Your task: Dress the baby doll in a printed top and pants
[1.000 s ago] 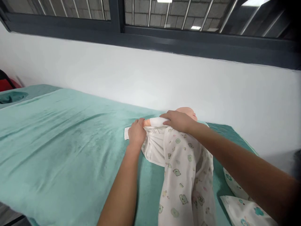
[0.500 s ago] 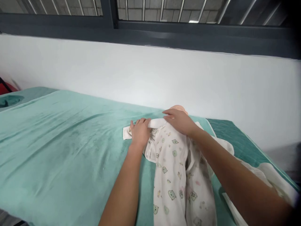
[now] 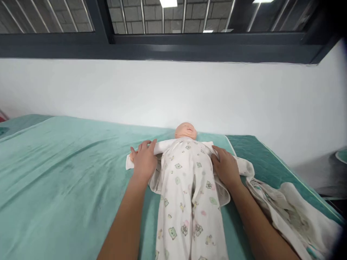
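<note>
A baby doll (image 3: 185, 130) lies on its back with its head toward the wall. White printed clothing (image 3: 187, 173) with small animal and leaf figures covers its body and legs. My left hand (image 3: 145, 159) is over the doll's outstretched sleeved arm on the left, fingers curled round it near the cuff (image 3: 129, 162). On the other side, my right hand (image 3: 225, 164) has its fingers bent on the white cloth by the doll's shoulder. A printed sleeve (image 3: 246, 167) reaches out beyond that hand. The undersides of both hands are hidden.
A light green sheet (image 3: 67, 173) covers the bed, with a darker green cover (image 3: 249, 148) at the right. Crumpled white cloth (image 3: 295, 213) lies at the right. Behind stands a white wall (image 3: 121, 94) under a dark window frame (image 3: 173, 50).
My right hand has left the doll's head and chest area and moved down to its shoulder side. The doll's face now shows. The view has shifted, and my left hand stays at the sleeved arm.
</note>
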`<control>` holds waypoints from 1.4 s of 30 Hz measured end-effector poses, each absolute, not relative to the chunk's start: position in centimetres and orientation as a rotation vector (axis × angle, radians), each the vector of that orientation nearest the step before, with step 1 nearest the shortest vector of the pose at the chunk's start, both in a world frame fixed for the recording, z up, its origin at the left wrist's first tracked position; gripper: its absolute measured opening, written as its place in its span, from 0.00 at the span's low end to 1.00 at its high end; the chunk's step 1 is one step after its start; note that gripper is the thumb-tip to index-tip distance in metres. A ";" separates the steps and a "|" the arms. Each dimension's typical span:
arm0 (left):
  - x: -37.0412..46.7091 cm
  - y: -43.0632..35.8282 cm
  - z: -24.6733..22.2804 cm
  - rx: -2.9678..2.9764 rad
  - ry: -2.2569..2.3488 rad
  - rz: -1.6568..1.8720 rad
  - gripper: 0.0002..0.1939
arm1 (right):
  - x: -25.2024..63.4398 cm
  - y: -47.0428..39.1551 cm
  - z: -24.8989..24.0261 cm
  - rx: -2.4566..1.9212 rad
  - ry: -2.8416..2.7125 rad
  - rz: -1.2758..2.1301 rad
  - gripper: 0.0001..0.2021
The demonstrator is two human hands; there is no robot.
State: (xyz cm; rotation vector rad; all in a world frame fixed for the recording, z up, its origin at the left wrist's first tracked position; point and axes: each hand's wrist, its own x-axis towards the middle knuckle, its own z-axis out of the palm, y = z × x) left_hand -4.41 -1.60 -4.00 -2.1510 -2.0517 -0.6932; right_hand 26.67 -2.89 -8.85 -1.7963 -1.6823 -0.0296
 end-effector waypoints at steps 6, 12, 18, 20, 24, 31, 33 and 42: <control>0.5 -4.3 -0.6 -2.496 -1.679 -1.170 0.22 | 29.2 -2.2 -8.7 -1.689 -1.487 0.122 0.22; 8.6 -2.4 2.5 -2.901 -1.283 -0.505 0.15 | 28.3 -2.3 -8.4 -1.855 -1.540 0.091 0.19; 15.8 0.8 2.0 -2.848 -1.249 0.217 0.14 | 27.9 -2.4 -8.2 -1.937 -1.623 0.084 0.16; 17.1 0.9 1.4 -2.825 -1.257 0.243 0.15 | 27.8 -2.4 -8.1 -1.966 -1.617 0.104 0.16; 17.5 1.1 1.1 -2.790 -1.261 0.353 0.17 | 28.1 -2.3 -7.7 -2.002 -1.581 0.150 0.16; 18.0 2.5 2.0 -2.752 -1.286 0.521 0.16 | 29.0 -2.3 -7.0 -2.089 -1.396 0.206 0.19; 18.9 2.8 1.5 -2.761 -1.296 0.535 0.16 | 29.0 -2.3 -6.9 -2.112 -1.359 0.214 0.18; 20.3 3.2 -1.5 -2.753 -1.285 0.436 0.20 | 29.2 -2.1 -7.1 -2.124 -1.276 0.266 0.17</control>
